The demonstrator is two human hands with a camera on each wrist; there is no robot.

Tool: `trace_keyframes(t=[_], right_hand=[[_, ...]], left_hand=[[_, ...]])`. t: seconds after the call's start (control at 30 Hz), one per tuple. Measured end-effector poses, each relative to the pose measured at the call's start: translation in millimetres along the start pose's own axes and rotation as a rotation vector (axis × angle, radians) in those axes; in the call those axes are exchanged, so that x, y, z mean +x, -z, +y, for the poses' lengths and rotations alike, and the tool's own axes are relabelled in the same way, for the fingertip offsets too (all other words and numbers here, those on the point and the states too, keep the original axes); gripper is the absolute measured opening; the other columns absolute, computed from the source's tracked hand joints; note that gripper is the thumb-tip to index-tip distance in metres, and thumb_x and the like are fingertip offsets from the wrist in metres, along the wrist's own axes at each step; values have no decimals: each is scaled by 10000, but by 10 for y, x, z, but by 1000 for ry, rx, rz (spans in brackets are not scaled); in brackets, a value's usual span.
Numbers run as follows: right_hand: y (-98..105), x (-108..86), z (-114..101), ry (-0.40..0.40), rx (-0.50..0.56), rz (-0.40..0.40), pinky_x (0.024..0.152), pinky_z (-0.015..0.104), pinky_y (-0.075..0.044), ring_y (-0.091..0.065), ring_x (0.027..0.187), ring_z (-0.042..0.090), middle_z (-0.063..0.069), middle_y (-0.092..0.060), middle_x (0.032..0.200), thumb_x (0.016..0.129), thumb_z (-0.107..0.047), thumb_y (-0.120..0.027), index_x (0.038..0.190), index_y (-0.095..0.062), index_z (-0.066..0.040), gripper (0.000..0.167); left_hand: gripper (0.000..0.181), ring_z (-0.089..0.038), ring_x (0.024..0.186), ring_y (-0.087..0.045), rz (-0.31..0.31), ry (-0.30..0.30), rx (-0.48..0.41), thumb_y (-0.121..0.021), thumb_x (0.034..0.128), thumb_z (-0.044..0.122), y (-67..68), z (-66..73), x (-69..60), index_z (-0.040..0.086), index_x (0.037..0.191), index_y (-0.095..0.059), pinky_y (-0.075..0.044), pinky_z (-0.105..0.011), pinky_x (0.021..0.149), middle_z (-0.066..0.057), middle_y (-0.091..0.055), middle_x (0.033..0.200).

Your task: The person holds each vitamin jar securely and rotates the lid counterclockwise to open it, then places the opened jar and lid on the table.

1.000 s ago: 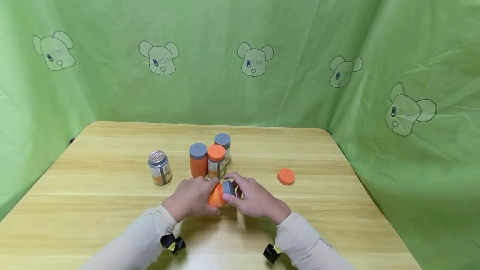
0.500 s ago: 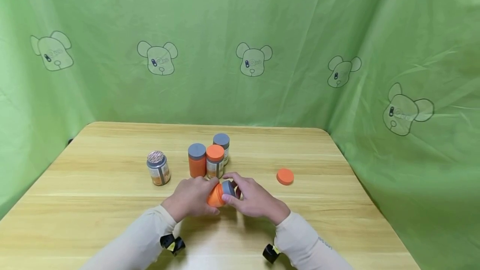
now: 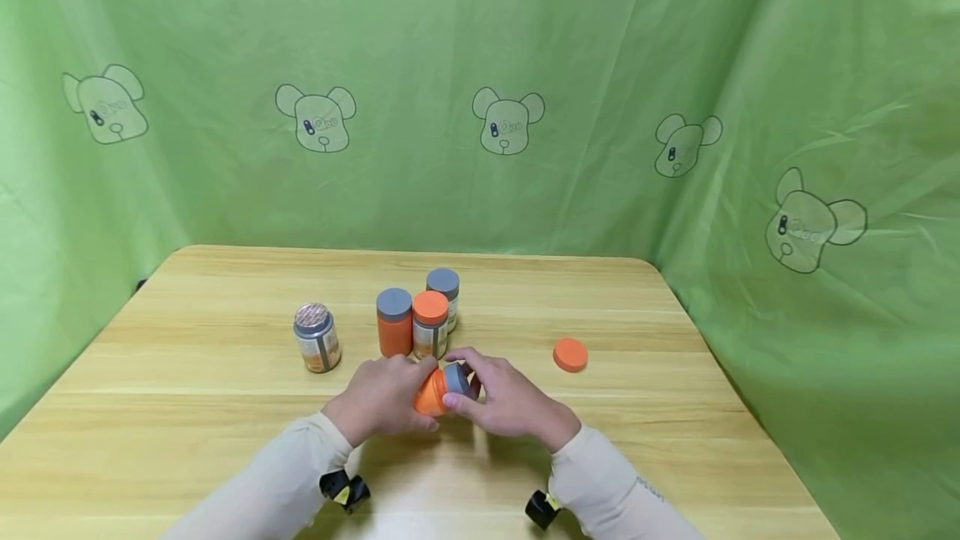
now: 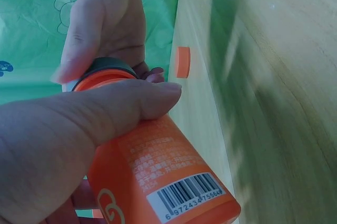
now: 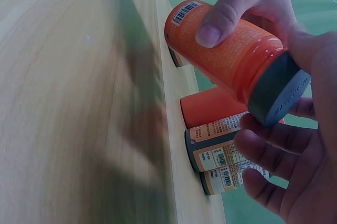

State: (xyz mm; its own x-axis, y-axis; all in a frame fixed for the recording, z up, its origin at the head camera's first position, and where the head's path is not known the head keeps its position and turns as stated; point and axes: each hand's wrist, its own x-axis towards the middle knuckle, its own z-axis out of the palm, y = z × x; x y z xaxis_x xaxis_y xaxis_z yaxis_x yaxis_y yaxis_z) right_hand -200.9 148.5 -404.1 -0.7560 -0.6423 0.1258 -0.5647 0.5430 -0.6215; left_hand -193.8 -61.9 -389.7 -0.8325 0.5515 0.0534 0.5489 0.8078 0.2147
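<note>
An orange bottle (image 4: 152, 155) with a printed barcode is held tilted above the table, its capped end toward the right. My left hand (image 3: 385, 394) grips its body, the thumb lying across the shoulder in the left wrist view. At the capped end, my right hand (image 3: 510, 394) holds the dark grey cap (image 5: 279, 88) between thumb and fingers. The cap sits on the bottle's neck. In the right wrist view, the lower fingers curl loosely below the cap, and part of the thumb is hidden behind it.
Just behind the hands stand an orange jar with a grey lid (image 3: 394, 323), a grey jar with an orange lid (image 3: 431, 323) and a grey-lidded jar (image 3: 443, 282). A lidless, foil-sealed jar (image 3: 318, 340) stands left. A loose orange lid (image 3: 570, 355) lies right on the wooden table (image 3: 637, 440).
The right fingers shift very slightly around the cap. Both hands and the bottle otherwise keep their place, and the head view drifts a little.
</note>
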Motion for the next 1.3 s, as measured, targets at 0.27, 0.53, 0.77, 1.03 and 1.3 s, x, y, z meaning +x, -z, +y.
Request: trace_keyframes(t=[0.27, 0.53, 0.77, 1.03, 1.3], right_hand=[[-4, -9, -4, 21, -20, 7, 734, 320, -504, -560, 860, 127, -38, -577, 981, 951, -383, -603, 1372, -436, -84, 542], [-1, 3, 2, 22, 0, 10, 690, 267, -488, -564, 832, 130, -48, -580, 938, 959, -373, -592, 1367, -442, -72, 529], [6, 17, 2, 40, 15, 1, 720, 325, -507, -579, 853, 146, -43, -594, 962, 966, -384, -574, 1379, -422, -81, 535], [-1, 20, -14, 30, 37, 9, 751, 341, -513, -584, 857, 148, -39, -589, 1004, 956, -382, -594, 1381, -427, -96, 539], [-33, 5, 9, 30, 28, -21, 771, 354, -508, -589, 836, 141, -41, -591, 958, 979, -406, -547, 1385, -405, -114, 520]], left_hand=[[599, -154, 625, -492, 2, 1, 1, -846, 657, 469, -7, -3, -4, 124, 1072, -588, -407, -340, 494, 22, -519, 737], [602, -157, 631, -496, -13, 8, -7, -841, 671, 464, 4, -11, 3, 119, 1096, -591, -413, -339, 507, 15, -527, 748], [573, -140, 614, -487, -7, -13, -12, -837, 676, 462, 14, -8, 8, 126, 1064, -584, -404, -326, 494, 34, -516, 737], [583, -136, 611, -479, -4, -18, -9, -833, 676, 469, 4, -5, 8, 125, 1077, -585, -395, -320, 488, 40, -507, 730], [594, -134, 605, -481, 5, -18, -9, -831, 672, 471, -24, -1, 7, 124, 1090, -589, -396, -322, 486, 42, -506, 720]])
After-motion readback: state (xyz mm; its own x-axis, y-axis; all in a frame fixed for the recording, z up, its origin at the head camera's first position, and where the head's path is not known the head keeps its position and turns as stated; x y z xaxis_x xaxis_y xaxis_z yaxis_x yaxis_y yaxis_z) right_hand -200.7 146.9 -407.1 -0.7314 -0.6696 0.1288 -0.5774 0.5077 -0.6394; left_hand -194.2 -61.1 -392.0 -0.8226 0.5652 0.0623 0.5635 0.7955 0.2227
